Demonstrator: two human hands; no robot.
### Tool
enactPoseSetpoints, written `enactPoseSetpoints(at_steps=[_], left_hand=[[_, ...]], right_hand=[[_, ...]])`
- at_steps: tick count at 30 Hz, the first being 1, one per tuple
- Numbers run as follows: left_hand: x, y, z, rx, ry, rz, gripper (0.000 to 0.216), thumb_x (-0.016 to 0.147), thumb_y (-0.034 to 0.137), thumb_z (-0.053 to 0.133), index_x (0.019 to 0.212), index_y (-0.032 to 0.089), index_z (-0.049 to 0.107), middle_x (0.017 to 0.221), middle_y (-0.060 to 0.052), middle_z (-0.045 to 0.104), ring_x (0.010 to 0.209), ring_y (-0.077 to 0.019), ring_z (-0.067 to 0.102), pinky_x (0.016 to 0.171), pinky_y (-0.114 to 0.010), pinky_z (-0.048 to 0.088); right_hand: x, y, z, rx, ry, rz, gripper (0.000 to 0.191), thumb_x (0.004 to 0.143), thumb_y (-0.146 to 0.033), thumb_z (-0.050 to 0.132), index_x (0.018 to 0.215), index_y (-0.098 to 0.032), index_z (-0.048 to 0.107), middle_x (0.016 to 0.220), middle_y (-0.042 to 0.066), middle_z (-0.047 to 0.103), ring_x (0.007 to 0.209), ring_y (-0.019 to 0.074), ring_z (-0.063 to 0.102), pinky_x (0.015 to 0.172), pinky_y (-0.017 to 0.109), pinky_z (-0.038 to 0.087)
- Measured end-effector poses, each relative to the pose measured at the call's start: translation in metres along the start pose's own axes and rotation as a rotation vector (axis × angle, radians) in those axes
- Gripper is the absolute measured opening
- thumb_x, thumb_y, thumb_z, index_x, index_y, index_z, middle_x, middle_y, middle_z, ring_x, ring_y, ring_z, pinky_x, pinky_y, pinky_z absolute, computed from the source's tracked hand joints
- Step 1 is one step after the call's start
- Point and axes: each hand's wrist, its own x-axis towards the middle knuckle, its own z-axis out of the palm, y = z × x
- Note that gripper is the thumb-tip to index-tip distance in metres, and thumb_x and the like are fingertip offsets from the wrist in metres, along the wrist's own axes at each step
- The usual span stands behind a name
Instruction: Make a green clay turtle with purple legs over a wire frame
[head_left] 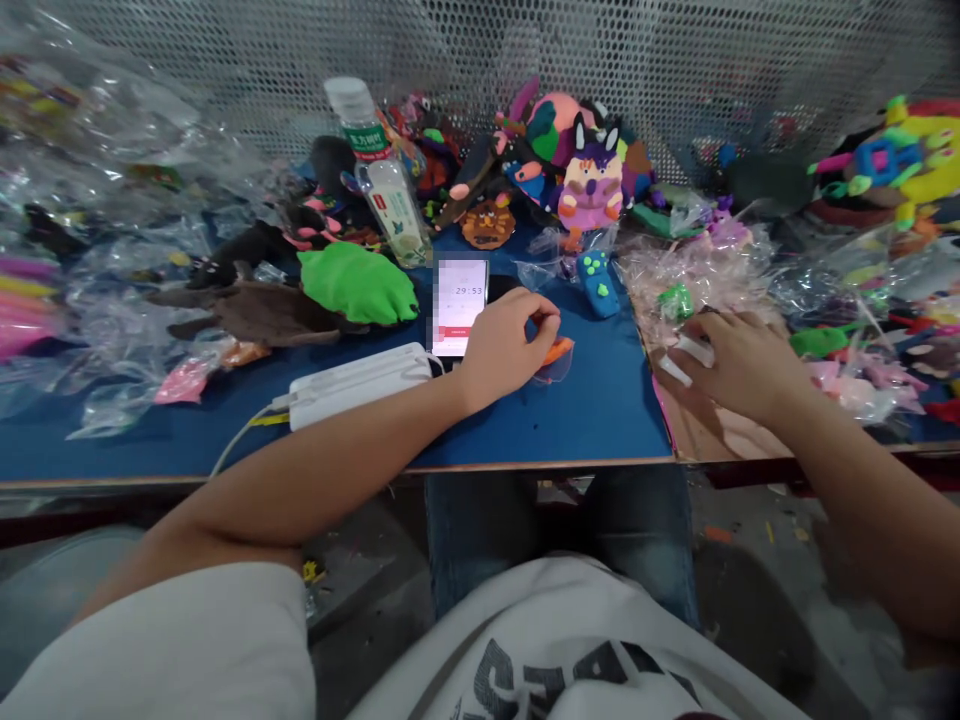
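My left hand rests on the blue table, its fingers curled shut on a small orange clay piece in clear wrap. Just behind it lies a phone showing a timer. My right hand reaches right onto a pile of clear plastic bags, with white clay pieces at its fingertips; the fingers are bent over them. A green clay bit lies in the wrap just above that hand.
A white power bank with cable lies left of my left hand. A flat green clay shape, a water bottle, a blue clay piece and several colourful clay figures stand at the back before a mesh wall.
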Motion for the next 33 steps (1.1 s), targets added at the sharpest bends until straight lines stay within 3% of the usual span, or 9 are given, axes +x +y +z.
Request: enactPoseSetpoints(at_steps=[3, 7, 10, 13, 17, 20, 24, 29, 33], left_hand=[[-0.003, 0.008, -0.002, -0.013, -0.004, 0.033, 0.013, 0.103, 0.027, 0.066, 0.104, 0.022, 0.078, 0.099, -0.004, 0.074, 0.080, -0.0175, 0.063, 0.075, -0.037, 0.049], [-0.005, 0.016, -0.007, -0.053, 0.036, 0.067, 0.014, 0.104, 0.026, 0.064, 0.107, 0.020, 0.076, 0.102, -0.004, 0.072, 0.078, -0.0162, 0.061, 0.075, -0.036, 0.049], [-0.007, 0.019, -0.009, -0.097, 0.070, 0.091, 0.015, 0.106, 0.027, 0.063, 0.107, 0.021, 0.076, 0.101, -0.005, 0.071, 0.082, -0.0171, 0.063, 0.077, -0.036, 0.052], [-0.008, 0.022, -0.011, -0.130, 0.072, 0.131, 0.017, 0.107, 0.028, 0.061, 0.109, 0.021, 0.076, 0.102, -0.006, 0.071, 0.088, -0.0184, 0.066, 0.081, -0.036, 0.056], [-0.009, 0.022, -0.011, -0.180, 0.043, 0.202, 0.018, 0.105, 0.027, 0.062, 0.115, 0.021, 0.076, 0.109, -0.007, 0.070, 0.097, -0.0199, 0.070, 0.089, -0.039, 0.060], [-0.009, 0.020, -0.009, -0.208, 0.014, 0.194, 0.021, 0.104, 0.030, 0.064, 0.120, 0.022, 0.074, 0.114, -0.007, 0.072, 0.102, -0.0209, 0.072, 0.094, -0.041, 0.061], [-0.009, 0.014, -0.003, -0.366, -0.035, 0.060, 0.037, 0.100, 0.037, 0.078, 0.133, 0.022, 0.069, 0.124, -0.009, 0.078, 0.105, -0.0200, 0.075, 0.099, -0.040, 0.061], [-0.006, 0.011, 0.004, -0.598, -0.032, -0.140, 0.032, 0.100, 0.042, 0.079, 0.122, 0.022, 0.067, 0.105, -0.006, 0.079, 0.093, -0.0182, 0.079, 0.089, -0.036, 0.066], [-0.002, 0.010, 0.004, -0.630, -0.007, -0.197, 0.029, 0.108, 0.045, 0.066, 0.126, 0.023, 0.060, 0.117, -0.009, 0.078, 0.094, -0.0197, 0.082, 0.090, -0.039, 0.069]], right_hand=[[-0.002, -0.001, 0.004, 0.025, -0.015, -0.016, 0.052, 0.095, -0.059, 0.079, 0.128, -0.019, 0.074, 0.120, 0.024, 0.078, 0.118, 0.0432, 0.064, 0.100, 0.057, 0.040], [0.000, -0.006, -0.003, 0.034, -0.107, 0.010, 0.075, 0.089, -0.062, 0.085, 0.148, -0.019, 0.065, 0.133, 0.025, 0.076, 0.127, 0.0466, 0.064, 0.101, 0.056, 0.042], [0.001, -0.017, -0.012, 0.129, -0.014, 0.117, 0.090, 0.084, -0.054, 0.092, 0.160, -0.026, 0.054, 0.124, 0.017, 0.079, 0.113, 0.0401, 0.072, 0.095, 0.052, 0.046], [0.005, -0.036, -0.024, 0.270, 0.151, 0.132, 0.076, 0.084, -0.048, 0.096, 0.150, -0.031, 0.062, 0.116, 0.010, 0.080, 0.110, 0.0364, 0.074, 0.100, 0.053, 0.048], [0.020, -0.060, -0.036, 0.246, 0.311, -0.012, 0.042, 0.085, -0.053, 0.096, 0.111, -0.026, 0.076, 0.112, 0.008, 0.082, 0.119, 0.0384, 0.072, 0.114, 0.061, 0.039], [0.036, -0.071, -0.038, 0.390, 0.308, -0.079, 0.042, 0.083, -0.056, 0.097, 0.105, -0.026, 0.078, 0.102, 0.006, 0.082, 0.099, 0.0311, 0.072, 0.099, 0.052, 0.048], [0.060, -0.093, -0.034, 0.837, 0.261, -0.121, 0.047, 0.078, -0.058, 0.100, 0.106, -0.028, 0.078, 0.092, 0.002, 0.076, 0.076, 0.0210, 0.064, 0.070, 0.039, 0.049], [0.086, -0.121, -0.020, 1.145, 0.262, -0.137, 0.051, 0.082, -0.072, 0.092, 0.102, -0.027, 0.080, 0.092, 0.004, 0.076, 0.076, 0.0192, 0.065, 0.067, 0.037, 0.053], [0.095, -0.124, 0.002, 1.258, 0.232, -0.048, 0.055, 0.094, -0.080, 0.075, 0.105, -0.027, 0.084, 0.088, 0.003, 0.075, 0.078, 0.0186, 0.066, 0.064, 0.034, 0.052]])
